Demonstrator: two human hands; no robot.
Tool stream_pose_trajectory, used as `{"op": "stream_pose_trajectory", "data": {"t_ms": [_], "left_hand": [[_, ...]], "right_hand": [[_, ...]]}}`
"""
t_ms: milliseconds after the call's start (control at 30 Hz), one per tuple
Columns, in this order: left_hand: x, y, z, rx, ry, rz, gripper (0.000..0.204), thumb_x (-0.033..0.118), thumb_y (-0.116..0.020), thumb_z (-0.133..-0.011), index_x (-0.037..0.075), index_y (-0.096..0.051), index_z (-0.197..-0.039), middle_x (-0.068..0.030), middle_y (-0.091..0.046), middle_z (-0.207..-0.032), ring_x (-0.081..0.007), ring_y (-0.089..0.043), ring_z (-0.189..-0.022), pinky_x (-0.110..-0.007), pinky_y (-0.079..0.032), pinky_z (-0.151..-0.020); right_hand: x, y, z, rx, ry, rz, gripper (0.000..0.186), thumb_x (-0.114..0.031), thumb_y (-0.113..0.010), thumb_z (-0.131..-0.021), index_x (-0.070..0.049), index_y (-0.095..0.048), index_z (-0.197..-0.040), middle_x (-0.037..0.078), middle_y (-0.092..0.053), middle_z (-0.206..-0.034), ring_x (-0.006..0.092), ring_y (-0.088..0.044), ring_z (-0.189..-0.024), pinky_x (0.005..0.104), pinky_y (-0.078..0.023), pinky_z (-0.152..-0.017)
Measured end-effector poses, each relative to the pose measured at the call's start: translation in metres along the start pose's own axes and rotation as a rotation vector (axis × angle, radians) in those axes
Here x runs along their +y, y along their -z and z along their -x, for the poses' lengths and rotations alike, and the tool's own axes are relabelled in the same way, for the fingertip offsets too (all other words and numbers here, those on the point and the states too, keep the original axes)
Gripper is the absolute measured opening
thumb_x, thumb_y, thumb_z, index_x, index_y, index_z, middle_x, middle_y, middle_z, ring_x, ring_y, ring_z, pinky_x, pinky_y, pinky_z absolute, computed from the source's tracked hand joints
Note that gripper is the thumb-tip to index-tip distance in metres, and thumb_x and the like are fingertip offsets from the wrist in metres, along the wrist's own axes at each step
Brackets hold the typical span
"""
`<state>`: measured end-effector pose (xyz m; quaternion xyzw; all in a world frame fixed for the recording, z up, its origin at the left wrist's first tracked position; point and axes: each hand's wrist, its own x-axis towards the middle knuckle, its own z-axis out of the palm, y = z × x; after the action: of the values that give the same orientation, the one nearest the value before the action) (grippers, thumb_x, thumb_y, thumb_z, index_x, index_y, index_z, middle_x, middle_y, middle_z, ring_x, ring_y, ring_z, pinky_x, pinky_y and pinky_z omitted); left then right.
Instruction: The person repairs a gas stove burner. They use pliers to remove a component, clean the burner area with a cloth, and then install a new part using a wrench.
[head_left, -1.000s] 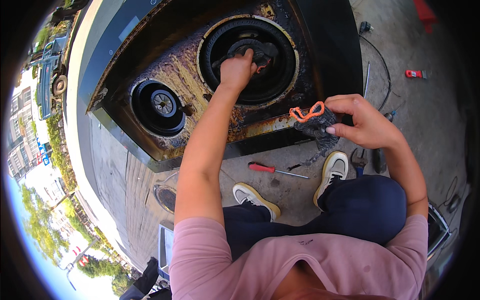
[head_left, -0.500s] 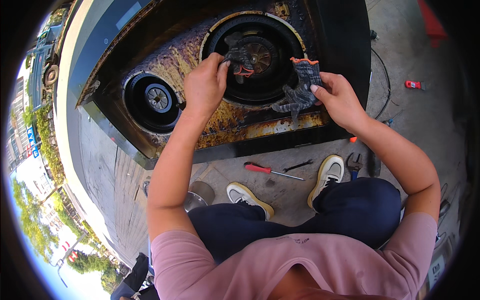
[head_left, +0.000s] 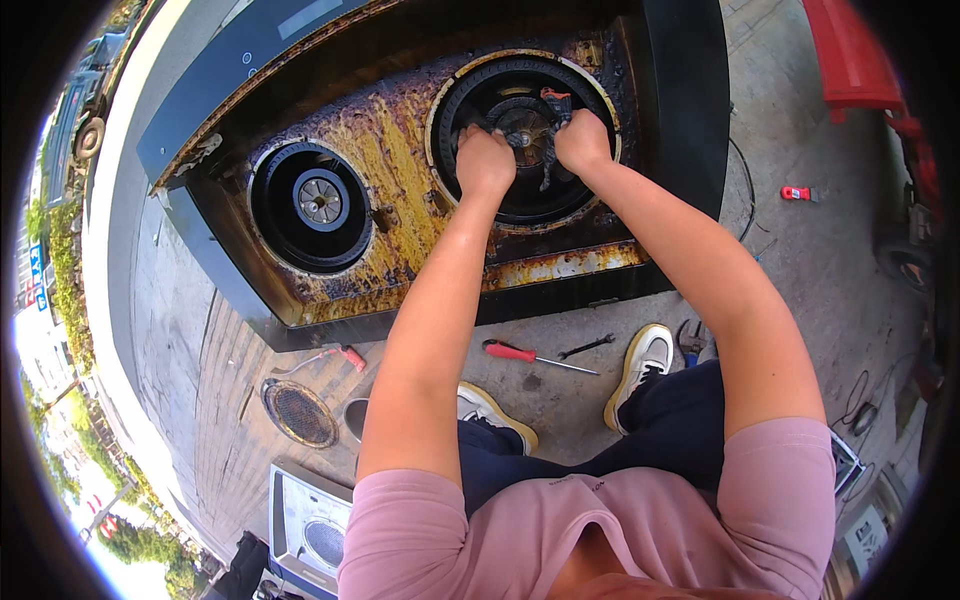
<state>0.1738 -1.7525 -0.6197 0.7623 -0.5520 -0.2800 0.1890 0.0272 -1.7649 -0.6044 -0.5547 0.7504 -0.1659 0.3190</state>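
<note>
My left hand [head_left: 487, 160] is closed on a dark knit glove, its fabric hard to tell from the black behind it. Close by, my right hand [head_left: 583, 140] grips a dark grey glove [head_left: 557, 102] with an orange cuff edge, its fingers dangling between my hands. Both hands are over the larger round fan opening [head_left: 436, 150] of a range hood [head_left: 390, 150], whose inside is coated with brown and yellow grease. A metal fan hub [head_left: 525, 140] shows between them. At left is the smaller fan opening [head_left: 320, 202].
A red-handled screwdriver [head_left: 515, 352], a wrench [head_left: 588, 346] and an adjustable wrench [head_left: 690, 343] lie near my shoes. A round mesh filter [head_left: 300, 412] and a red-handled tool [head_left: 352, 358] are at left. A red scraper [head_left: 798, 193] and a cable [head_left: 750, 185] lie at right, below a red object [head_left: 850, 60].
Both hands have moved closer together, further over the larger fan opening, with the gloves. My view has shifted, and the mesh filter at left has come into sight.
</note>
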Motion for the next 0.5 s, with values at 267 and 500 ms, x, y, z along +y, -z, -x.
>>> {"op": "stream_pose_trajectory", "data": {"t_ms": [267,500], "left_hand": [[-0.011,-0.024,-0.012,0.04,0.352,0.279,0.051,0.025,-0.047,-0.095,-0.005,-0.04,-0.135,-0.0273,-0.048,-0.131,-0.0419,-0.049,-0.118,-0.045,-0.042,-0.098],[0.006,-0.013,-0.013,-0.046,0.435,0.249,0.038,0.019,-0.051,-0.092,-0.004,-0.048,-0.123,-0.0258,-0.049,-0.127,-0.0407,-0.051,-0.116,-0.045,-0.044,-0.096]], "right_hand": [[0.006,-0.023,-0.009,-0.077,-0.06,0.019,0.027,-0.018,-0.057,-0.084,0.007,-0.062,-0.094,0.029,-0.063,-0.099,0.0431,-0.06,-0.099,0.0462,-0.048,-0.086],[0.017,-0.031,-0.019,-0.007,-0.009,0.116,0.029,-0.018,-0.058,-0.084,0.005,-0.061,-0.1,0.027,-0.063,-0.104,0.0406,-0.06,-0.102,0.0453,-0.049,-0.088]]}}
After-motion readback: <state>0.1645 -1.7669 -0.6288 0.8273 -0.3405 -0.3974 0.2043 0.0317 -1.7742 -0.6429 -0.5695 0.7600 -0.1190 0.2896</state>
